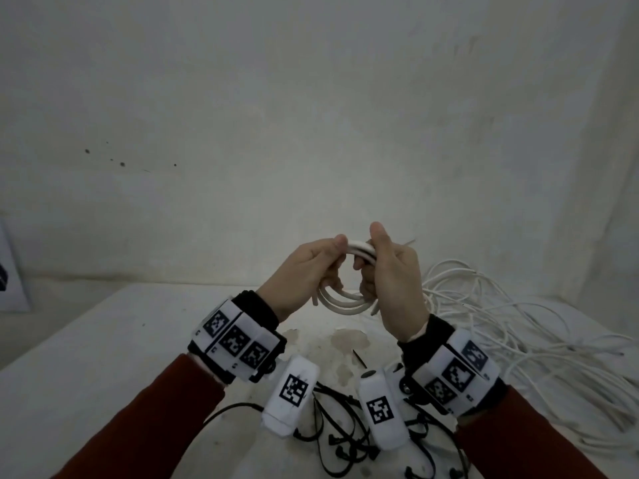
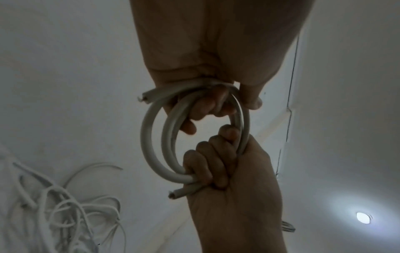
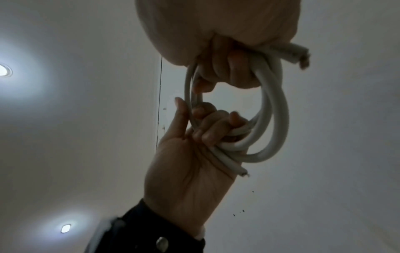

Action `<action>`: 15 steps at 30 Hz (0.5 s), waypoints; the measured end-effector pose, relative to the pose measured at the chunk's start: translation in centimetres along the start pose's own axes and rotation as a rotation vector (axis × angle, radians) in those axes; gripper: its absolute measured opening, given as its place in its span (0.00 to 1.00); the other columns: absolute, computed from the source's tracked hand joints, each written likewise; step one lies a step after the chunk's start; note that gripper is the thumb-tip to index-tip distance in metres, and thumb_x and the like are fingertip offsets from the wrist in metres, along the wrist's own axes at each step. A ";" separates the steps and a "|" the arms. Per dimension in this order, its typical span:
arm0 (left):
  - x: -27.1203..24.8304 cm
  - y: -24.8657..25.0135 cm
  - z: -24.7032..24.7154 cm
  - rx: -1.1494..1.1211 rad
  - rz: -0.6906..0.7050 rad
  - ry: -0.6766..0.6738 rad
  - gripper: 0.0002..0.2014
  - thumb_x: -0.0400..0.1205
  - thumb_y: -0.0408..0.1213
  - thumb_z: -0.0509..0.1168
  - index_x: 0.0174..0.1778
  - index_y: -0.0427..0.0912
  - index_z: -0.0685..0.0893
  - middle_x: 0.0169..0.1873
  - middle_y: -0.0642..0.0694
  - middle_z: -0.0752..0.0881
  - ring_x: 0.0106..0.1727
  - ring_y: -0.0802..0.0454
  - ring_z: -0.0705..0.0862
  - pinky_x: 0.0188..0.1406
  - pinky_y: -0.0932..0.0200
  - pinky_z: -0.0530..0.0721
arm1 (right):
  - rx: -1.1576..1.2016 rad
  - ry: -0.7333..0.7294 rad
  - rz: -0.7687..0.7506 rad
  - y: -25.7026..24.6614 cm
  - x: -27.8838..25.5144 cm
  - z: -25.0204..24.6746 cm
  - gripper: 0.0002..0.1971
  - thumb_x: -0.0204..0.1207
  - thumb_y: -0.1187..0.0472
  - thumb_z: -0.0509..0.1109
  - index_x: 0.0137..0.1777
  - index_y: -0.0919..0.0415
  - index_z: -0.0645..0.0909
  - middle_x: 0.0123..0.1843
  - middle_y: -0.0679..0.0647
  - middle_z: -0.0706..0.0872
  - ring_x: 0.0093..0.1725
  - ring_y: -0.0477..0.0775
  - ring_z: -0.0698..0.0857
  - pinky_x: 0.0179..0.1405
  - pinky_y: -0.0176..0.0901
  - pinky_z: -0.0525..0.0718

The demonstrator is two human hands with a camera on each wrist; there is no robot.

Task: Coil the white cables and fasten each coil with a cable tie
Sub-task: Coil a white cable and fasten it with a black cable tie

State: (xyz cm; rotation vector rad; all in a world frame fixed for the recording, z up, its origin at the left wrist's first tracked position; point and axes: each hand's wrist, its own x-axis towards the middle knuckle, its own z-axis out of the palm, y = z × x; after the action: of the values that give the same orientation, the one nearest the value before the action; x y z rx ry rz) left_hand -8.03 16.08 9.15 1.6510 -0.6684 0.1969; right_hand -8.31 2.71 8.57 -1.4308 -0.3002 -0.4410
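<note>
Coiling looks all but finished for one cable: a small white coil point(image 1: 345, 299) of a few loops is held up in the air between both hands, above the table point(image 1: 103, 357). The left hand point(image 1: 304, 271) has its fingers curled through the coil's left side with the thumb pressed along the top, and the right hand point(image 1: 390, 278) has its fingers wrapped round the right side, thumb raised. In the left wrist view two cut ends point(image 2: 147, 97) stick out of the bundle, one by each hand, so no slack seems left to wind. No tie is on the coil that I can see, so fastening is the step ahead. That would call for one hand to take the whole bundle alone, pinching both loose ends against the loops so they do not spring apart, while the other lets go and reaches for a tie. The black cable ties point(image 1: 332, 433) lie scattered on the table below the coil and nearer the person, partly hidden behind the wrist units. Right of the coil a loose tangle of white cables point(image 1: 518, 340) sprawls over the table, waiting to be wound. The table is pale, with a brownish stain point(image 1: 345, 340) just below the coil. Behind the coil rises a plain whitish wall point(image 1: 311, 115) with a few dark specks, and the wrist views show recessed ceiling lights point(image 3: 65, 228).
</note>
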 end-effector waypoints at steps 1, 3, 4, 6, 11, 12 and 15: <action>0.1 -0.2 0.1 0.007 -0.004 0.040 0.21 0.80 0.53 0.55 0.36 0.36 0.73 0.22 0.56 0.67 0.24 0.57 0.66 0.36 0.54 0.78 | 0.002 0.015 0.013 0.1 0.0 0.1 0.29 0.84 0.46 0.59 0.24 0.62 0.77 0.14 0.48 0.66 0.16 0.47 0.64 0.18 0.37 0.64; 0.4 -0.7 0.2 0.072 0.001 0.130 0.21 0.83 0.51 0.57 0.35 0.35 0.74 0.22 0.54 0.66 0.23 0.56 0.66 0.31 0.56 0.75 | -0.008 0.018 0.054 0.4 0.0 0.0 0.28 0.84 0.45 0.60 0.28 0.63 0.79 0.16 0.50 0.68 0.19 0.50 0.68 0.19 0.39 0.69; 0.5 -1.0 0.2 0.110 0.002 0.165 0.22 0.84 0.50 0.57 0.34 0.34 0.74 0.21 0.52 0.66 0.23 0.55 0.66 0.28 0.57 0.74 | -0.012 -0.001 0.086 0.6 0.0 0.0 0.27 0.84 0.45 0.60 0.30 0.64 0.80 0.16 0.50 0.69 0.19 0.51 0.69 0.21 0.40 0.71; 0.6 -1.5 0.2 0.147 -0.012 0.199 0.22 0.85 0.50 0.57 0.30 0.37 0.71 0.21 0.52 0.65 0.21 0.55 0.65 0.25 0.58 0.72 | 0.012 -0.044 0.162 0.9 -0.2 0.0 0.27 0.85 0.45 0.57 0.32 0.63 0.78 0.16 0.49 0.67 0.17 0.49 0.68 0.24 0.43 0.74; 0.3 -2.4 1.3 -0.048 -0.119 0.145 0.22 0.87 0.50 0.52 0.31 0.41 0.73 0.20 0.56 0.65 0.22 0.57 0.64 0.28 0.61 0.70 | 0.124 0.133 0.274 1.7 0.2 0.2 0.23 0.84 0.52 0.60 0.27 0.61 0.71 0.17 0.48 0.64 0.15 0.46 0.60 0.16 0.36 0.62; 0.2 -2.8 1.6 -0.090 -0.143 0.135 0.21 0.87 0.49 0.51 0.33 0.40 0.75 0.20 0.56 0.64 0.22 0.57 0.64 0.30 0.61 0.70 | 0.161 0.166 0.287 2.0 0.3 0.0 0.22 0.83 0.54 0.61 0.27 0.60 0.71 0.18 0.48 0.64 0.16 0.46 0.60 0.16 0.35 0.61; -0.1 -3.8 2.0 -0.205 -0.227 0.108 0.20 0.88 0.48 0.51 0.35 0.40 0.75 0.19 0.56 0.64 0.22 0.57 0.66 0.35 0.59 0.74 | 0.262 0.200 0.317 3.3 0.2 -0.4 0.22 0.85 0.54 0.59 0.27 0.60 0.69 0.16 0.47 0.62 0.15 0.45 0.58 0.15 0.35 0.60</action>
State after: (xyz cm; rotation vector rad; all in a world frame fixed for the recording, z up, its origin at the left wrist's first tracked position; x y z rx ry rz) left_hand -6.57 14.43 5.42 1.4940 -0.4011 0.0510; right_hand -6.61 2.60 5.73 -1.1425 0.0320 -0.2698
